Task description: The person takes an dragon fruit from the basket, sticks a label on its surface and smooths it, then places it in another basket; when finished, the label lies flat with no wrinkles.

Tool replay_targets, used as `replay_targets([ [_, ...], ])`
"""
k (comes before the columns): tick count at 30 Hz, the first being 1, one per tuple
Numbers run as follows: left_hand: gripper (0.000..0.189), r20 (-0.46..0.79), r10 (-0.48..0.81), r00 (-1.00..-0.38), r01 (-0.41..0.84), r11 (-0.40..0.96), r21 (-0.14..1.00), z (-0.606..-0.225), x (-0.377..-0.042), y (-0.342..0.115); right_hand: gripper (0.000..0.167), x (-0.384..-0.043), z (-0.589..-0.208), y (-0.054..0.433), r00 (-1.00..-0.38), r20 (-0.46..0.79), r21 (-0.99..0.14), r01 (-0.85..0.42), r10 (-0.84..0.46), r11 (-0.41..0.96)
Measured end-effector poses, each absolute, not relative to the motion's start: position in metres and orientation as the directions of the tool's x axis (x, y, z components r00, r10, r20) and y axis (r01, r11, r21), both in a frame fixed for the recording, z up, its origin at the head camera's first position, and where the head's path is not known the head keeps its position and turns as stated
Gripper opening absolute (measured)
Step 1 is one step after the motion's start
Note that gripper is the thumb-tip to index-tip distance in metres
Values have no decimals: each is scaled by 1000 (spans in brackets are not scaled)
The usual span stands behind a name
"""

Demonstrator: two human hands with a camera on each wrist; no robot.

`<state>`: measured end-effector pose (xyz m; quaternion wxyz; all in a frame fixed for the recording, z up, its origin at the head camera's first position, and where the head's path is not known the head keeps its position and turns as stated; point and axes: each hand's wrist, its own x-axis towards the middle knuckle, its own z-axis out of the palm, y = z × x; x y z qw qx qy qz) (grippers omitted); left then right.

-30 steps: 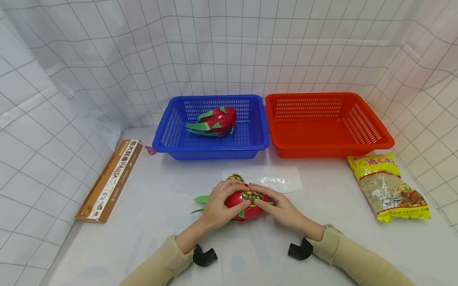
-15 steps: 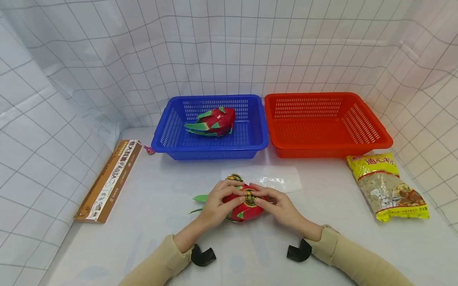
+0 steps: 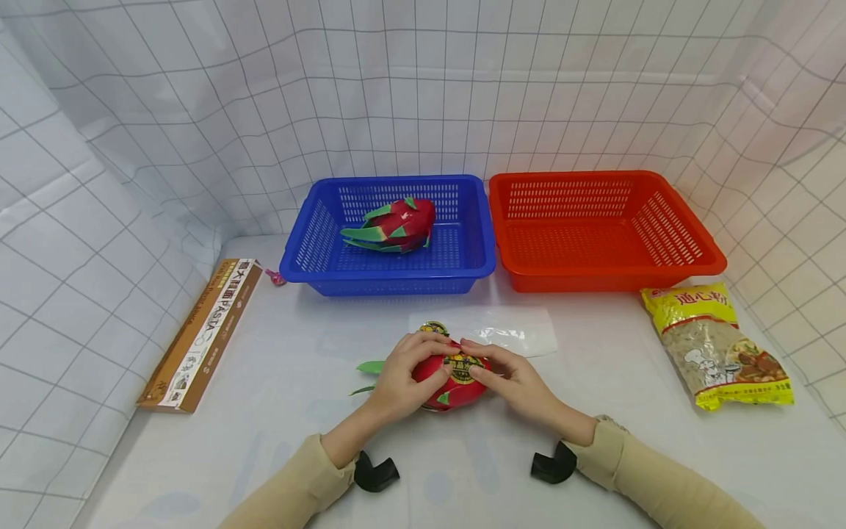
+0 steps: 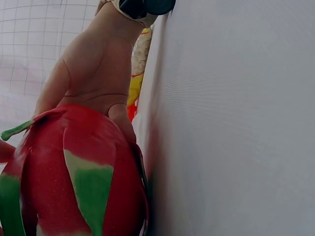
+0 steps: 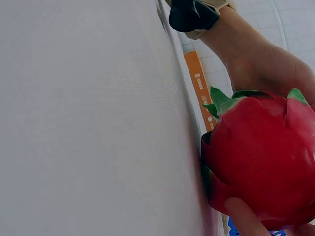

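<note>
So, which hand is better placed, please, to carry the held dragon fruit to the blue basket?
Probably the left hand: the blue basket lies ahead of it; the right hand sits farther right.

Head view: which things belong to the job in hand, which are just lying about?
Job in hand, by the look of it:
both hands
held dragon fruit
round label on it
possibly clear sheet, blue basket and other dragon fruit

Apparently just lying about:
pasta box
yellow bag
small pink item
red basket, role unclear
</note>
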<state>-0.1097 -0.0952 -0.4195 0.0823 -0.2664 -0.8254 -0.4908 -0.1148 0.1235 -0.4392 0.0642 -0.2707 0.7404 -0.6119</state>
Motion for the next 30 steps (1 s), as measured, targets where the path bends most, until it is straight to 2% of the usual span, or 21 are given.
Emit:
replay_targets([
  [6, 32, 379, 340, -861, 498, 405, 767, -420, -108, -93, 36, -114, -440, 125, -835, 243, -940, -329, -494, 94],
  [17, 23, 368, 325, -871, 469, 332, 818, -416, -106, -93, 44, -118, -438, 129, -830, 195, -952, -289, -523, 104],
  [25, 21, 334, 296, -895, 419, 297, 858, -412, -106, -92, 43, -121, -430, 134, -800, 97, -993, -117, -592, -6],
  [30, 23, 353, 289, -890, 430, 278, 859, -413, -108, -93, 42, -121, -430, 134, -798, 111, -992, -120, -592, -25],
])
